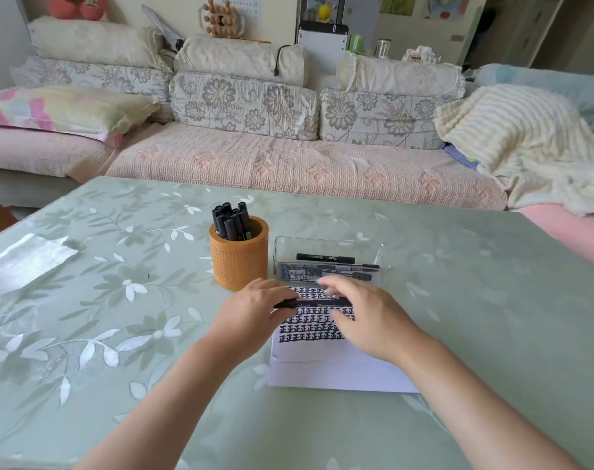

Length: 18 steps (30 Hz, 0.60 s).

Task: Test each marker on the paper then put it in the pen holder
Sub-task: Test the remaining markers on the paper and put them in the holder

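A glossy green counter [119, 300] with a pale leaf print carries a white paper [322, 371] covered in rows of black test marks. Behind the paper, a clear rectangular plastic tray [328, 244] holds a few loose markers [324, 257] lying flat. Just left of it stands a round, woven-textured orange pen holder [239, 262] packed with upright capped markers [231, 222]. Above the paper, one black marker [317, 303] lies level between both hands: the left hand [251, 307] pinches its left end, and the right hand [367, 317] curls its fingers over the right end.
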### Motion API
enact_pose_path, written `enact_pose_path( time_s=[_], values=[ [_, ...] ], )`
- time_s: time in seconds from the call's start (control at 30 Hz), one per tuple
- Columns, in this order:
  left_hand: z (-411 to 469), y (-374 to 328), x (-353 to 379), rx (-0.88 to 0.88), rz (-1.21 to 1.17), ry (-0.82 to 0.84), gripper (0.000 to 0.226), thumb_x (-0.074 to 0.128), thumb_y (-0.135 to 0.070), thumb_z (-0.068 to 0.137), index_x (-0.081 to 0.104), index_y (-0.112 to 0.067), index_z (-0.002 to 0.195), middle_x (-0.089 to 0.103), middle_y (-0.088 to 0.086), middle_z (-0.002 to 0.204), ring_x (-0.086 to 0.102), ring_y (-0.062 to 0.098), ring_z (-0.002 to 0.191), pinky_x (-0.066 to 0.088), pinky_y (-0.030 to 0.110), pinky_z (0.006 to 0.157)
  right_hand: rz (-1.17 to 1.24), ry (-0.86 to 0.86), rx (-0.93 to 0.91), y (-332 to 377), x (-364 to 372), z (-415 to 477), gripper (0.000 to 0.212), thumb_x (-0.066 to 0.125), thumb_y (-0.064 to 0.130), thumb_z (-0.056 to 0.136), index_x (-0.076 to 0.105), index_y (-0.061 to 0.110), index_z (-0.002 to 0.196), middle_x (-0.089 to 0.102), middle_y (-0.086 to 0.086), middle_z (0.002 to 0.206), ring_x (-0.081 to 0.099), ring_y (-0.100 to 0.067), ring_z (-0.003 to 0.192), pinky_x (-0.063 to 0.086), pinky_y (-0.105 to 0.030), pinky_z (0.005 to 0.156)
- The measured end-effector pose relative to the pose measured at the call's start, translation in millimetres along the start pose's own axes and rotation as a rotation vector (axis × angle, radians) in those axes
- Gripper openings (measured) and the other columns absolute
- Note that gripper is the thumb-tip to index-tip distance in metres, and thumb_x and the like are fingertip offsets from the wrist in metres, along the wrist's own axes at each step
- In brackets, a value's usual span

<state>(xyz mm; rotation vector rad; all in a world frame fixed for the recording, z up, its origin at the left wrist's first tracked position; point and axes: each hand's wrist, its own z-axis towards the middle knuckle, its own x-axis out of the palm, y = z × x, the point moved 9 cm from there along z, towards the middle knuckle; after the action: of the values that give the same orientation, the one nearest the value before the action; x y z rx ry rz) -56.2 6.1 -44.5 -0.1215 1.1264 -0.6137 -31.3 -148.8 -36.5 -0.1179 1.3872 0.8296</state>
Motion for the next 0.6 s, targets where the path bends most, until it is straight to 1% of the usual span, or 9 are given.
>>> enact_pose_path(
  time_s=[0.03,0.1,0.2,0.27,0.33,0.4,0.47,0.53,0.6],
  values=[
    [-0.4,-4.3,1.0,0.016,-0.012,-0.001,0.018,0.065,-0.03,0.089,0.069,-0.027,0.107,0.06,-0.015,0.089,0.054,0.01,0.087,0.048,0.03,0.07,-0.052,0.03,-0.025,5.3,4.8,0.2,0.046,0.057,0.023,0.093,0.051,0.031,0.137,0.061,0.011,0.129,0.054,-0.011,0.119,0.04,-0.027,0.101],
    [-0.9,-12.1,1.3,0.046,-0.03,-0.022,0.021,0.067,-0.031,0.088,0.067,-0.027,0.109,0.062,-0.015,0.089,0.052,0.005,0.083,0.046,0.027,0.069,-0.088,0.091,-0.033,9.5,14.6,0.0,0.04,0.05,0.028,0.099,0.05,0.028,0.139,0.06,0.007,0.133,0.053,-0.016,0.121,0.04,-0.031,0.099],
    [-1.1,-16.8,-0.4,0.056,-0.056,-0.029,0.016,0.065,-0.032,0.088,0.063,-0.025,0.103,0.06,-0.015,0.086,0.052,0.004,0.08,0.047,0.028,0.068,-0.041,0.159,-0.012,6.5,23.1,-0.3,0.03,0.043,0.035,0.102,0.055,0.03,0.129,0.063,0.007,0.117,0.056,-0.019,0.108,0.042,-0.034,0.086],
    [-0.8,-19.8,0.1,0.09,-0.068,-0.016,0.011,0.065,-0.031,0.088,0.063,-0.025,0.098,0.058,-0.014,0.086,0.052,0.006,0.082,0.046,0.025,0.069,-0.063,0.185,-0.015,3.4,25.7,0.9,0.026,0.042,0.037,0.102,0.057,0.029,0.122,0.063,0.007,0.11,0.056,-0.02,0.103,0.044,-0.037,0.085],
    [-0.3,-20.8,2.2,0.105,-0.058,-0.003,0.009,0.066,-0.03,0.089,0.065,-0.025,0.096,0.057,-0.014,0.084,0.049,0.005,0.08,0.042,0.019,0.068,-0.067,0.207,-0.016,0.2,28.6,1.0,0.021,0.043,0.037,0.102,0.058,0.026,0.112,0.06,0.007,0.099,0.056,-0.022,0.097,0.045,-0.04,0.083],
    [0.4,-21.6,5.8,0.117,-0.032,0.016,0.008,0.066,-0.031,0.089,0.068,-0.024,0.094,0.056,-0.012,0.079,0.047,0.005,0.076,0.037,0.017,0.065,-0.057,0.208,-0.023,-2.5,30.5,0.7,0.018,0.045,0.036,0.102,0.058,0.024,0.103,0.055,0.007,0.089,0.055,-0.023,0.091,0.045,-0.041,0.08],
    [1.1,-22.9,11.2,0.134,0.015,0.043,0.012,0.062,-0.032,0.092,0.067,-0.022,0.09,0.054,-0.009,0.075,0.047,0.008,0.074,0.036,0.02,0.062,-0.055,0.204,-0.029,-4.6,31.5,0.5,0.016,0.048,0.034,0.101,0.058,0.023,0.098,0.055,0.005,0.086,0.054,-0.024,0.086,0.044,-0.041,0.076],
    [1.8,-21.2,16.1,0.11,0.025,0.082,0.017,0.058,-0.033,0.094,0.066,-0.019,0.088,0.053,-0.006,0.073,0.047,0.011,0.073,0.035,0.023,0.06,-0.049,0.164,-0.05,-4.8,28.9,1.4,0.015,0.051,0.032,0.1,0.062,0.024,0.104,0.06,0.004,0.09,0.055,-0.023,0.088,0.045,-0.04,0.077],
    [2.2,-16.6,17.8,0.043,-0.023,0.118,0.023,0.056,-0.033,0.096,0.067,-0.015,0.088,0.056,-0.001,0.074,0.048,0.012,0.072,0.037,0.025,0.061,-0.081,0.076,-0.11,-0.6,21.6,1.2,0.018,0.056,0.03,0.097,0.065,0.026,0.112,0.064,0.004,0.094,0.058,-0.021,0.09,0.047,-0.039,0.075]
  ],
)
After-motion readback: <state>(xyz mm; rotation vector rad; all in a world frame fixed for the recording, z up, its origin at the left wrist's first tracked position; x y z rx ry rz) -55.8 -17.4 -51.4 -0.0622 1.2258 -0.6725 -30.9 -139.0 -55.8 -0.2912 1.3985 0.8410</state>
